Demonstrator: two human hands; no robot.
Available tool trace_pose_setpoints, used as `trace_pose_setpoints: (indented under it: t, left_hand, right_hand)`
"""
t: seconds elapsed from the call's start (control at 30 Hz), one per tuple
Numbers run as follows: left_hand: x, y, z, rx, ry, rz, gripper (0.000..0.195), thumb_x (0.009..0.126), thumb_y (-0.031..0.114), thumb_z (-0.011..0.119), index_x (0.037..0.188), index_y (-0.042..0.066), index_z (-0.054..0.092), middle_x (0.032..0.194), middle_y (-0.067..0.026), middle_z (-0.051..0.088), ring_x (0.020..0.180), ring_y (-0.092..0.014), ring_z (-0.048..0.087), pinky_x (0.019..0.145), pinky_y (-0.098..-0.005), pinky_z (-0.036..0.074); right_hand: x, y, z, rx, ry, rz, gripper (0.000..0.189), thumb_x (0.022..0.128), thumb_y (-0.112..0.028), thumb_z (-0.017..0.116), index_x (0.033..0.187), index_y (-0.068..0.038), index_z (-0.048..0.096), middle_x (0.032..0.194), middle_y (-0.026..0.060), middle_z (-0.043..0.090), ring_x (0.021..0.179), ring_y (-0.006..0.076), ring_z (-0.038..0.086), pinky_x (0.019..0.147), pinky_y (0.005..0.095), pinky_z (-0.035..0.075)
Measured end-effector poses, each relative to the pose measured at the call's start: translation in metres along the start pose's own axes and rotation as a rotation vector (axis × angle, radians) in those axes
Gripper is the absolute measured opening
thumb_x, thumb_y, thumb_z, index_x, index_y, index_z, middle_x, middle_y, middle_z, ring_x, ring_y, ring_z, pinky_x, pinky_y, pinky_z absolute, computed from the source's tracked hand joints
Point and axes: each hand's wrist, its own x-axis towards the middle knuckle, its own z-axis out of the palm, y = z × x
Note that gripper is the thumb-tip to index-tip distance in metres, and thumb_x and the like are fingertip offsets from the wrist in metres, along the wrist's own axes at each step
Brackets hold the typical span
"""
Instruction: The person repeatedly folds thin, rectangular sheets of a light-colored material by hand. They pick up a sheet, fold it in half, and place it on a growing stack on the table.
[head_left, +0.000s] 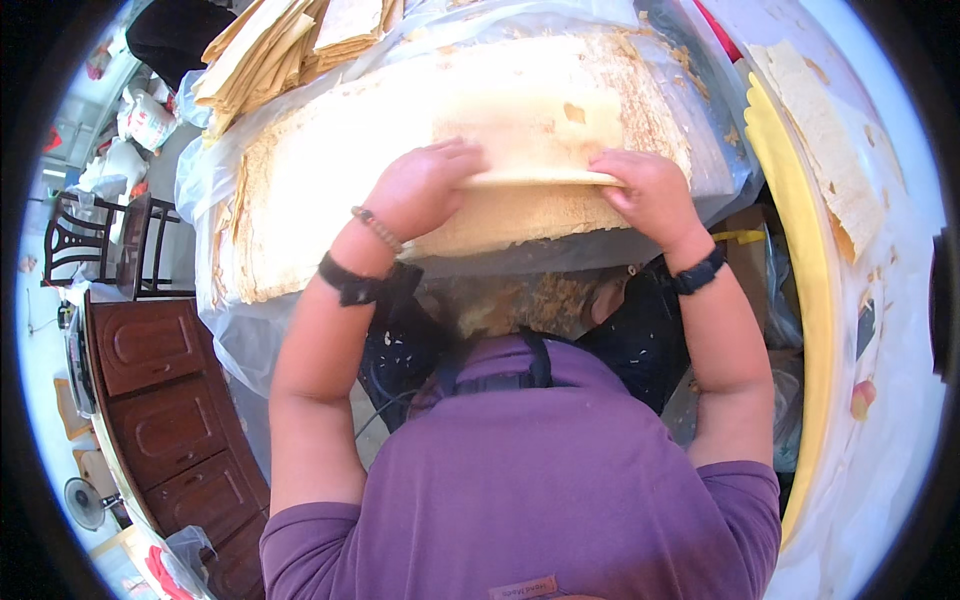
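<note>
A thin tan sheet (517, 142) with a small hole lies over a thick, pale layered pile (330, 187) before me. Its near edge forms a narrow fold or roll (536, 178) running from one hand to the other. My left hand (427, 184), slightly blurred, holds the left end of that edge. At the other end my right hand (646, 187) grips it, fingers on top and thumb underneath. Glare washes out much of the pile's left side, and the right side looks rough and brown.
Stacks of folded tan sheets (262, 56) stand at the back left. Clear plastic sheeting (450, 266) hangs below the pile's front edge. To the right run a scalloped yellow border (806, 337) and a torn tan sheet (832, 142). A brown wooden cabinet (161, 405) stands at left, near dark chairs (82, 236).
</note>
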Motion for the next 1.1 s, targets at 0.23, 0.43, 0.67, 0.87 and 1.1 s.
trace_pose_setpoints:
  t: [0.23,0.43,0.67,0.87,1.1]
  left_hand:
    - [-0.027,-0.011,-0.007,-1.011,0.247,-0.638,0.025,0.098,0.025,0.075,0.105,0.001,0.073,0.083,0.0036,0.069,0.074,-0.005,0.059,0.068,-0.0235,0.050]
    - [0.004,-0.018,0.032,-0.237,0.496,-0.718,0.032,0.099,0.032,0.072,0.097,0.001,0.069,0.075,-0.0074,0.070,0.067,-0.019,0.065,0.061,-0.0376,0.052]
    - [0.038,0.025,0.023,0.353,0.489,-0.239,0.066,0.099,0.049,0.065,0.148,0.008,0.051,0.155,-0.0176,0.050,0.147,-0.033,0.043,0.119,-0.0465,0.036]
    - [0.041,0.037,0.047,0.211,0.121,-0.157,0.080,0.095,0.061,0.061,0.153,0.007,0.048,0.165,-0.0136,0.040,0.154,-0.034,0.033,0.126,-0.0490,0.025]
    - [0.037,0.009,0.012,0.194,0.039,0.009,0.054,0.095,0.035,0.068,0.140,0.007,0.060,0.149,-0.0117,0.058,0.139,-0.032,0.052,0.112,-0.0431,0.045]
  right_hand:
    - [0.006,-0.001,0.000,0.898,0.105,0.713,0.025,0.091,-0.016,0.080,0.110,-0.001,0.075,0.089,-0.0016,0.075,0.078,0.0056,0.061,0.069,0.0263,0.051]
    - [0.037,0.015,0.037,0.375,0.166,0.735,0.036,0.095,-0.033,0.075,0.096,0.003,0.070,0.081,0.0187,0.071,0.071,0.0294,0.065,0.069,0.0405,0.052]
    - [0.044,0.002,0.034,0.097,0.084,0.749,0.039,0.097,-0.036,0.070,0.097,0.003,0.067,0.086,0.0259,0.069,0.081,0.0434,0.067,0.073,0.0485,0.052]
    - [0.054,-0.030,0.025,-0.197,0.133,0.504,0.052,0.096,-0.042,0.069,0.133,-0.007,0.064,0.136,0.0189,0.062,0.116,0.0391,0.063,0.098,0.0500,0.049]
    - [0.030,-0.026,0.038,-0.137,-0.128,0.182,0.075,0.093,-0.051,0.069,0.150,-0.005,0.053,0.160,0.0161,0.046,0.151,0.0357,0.038,0.125,0.0486,0.028]
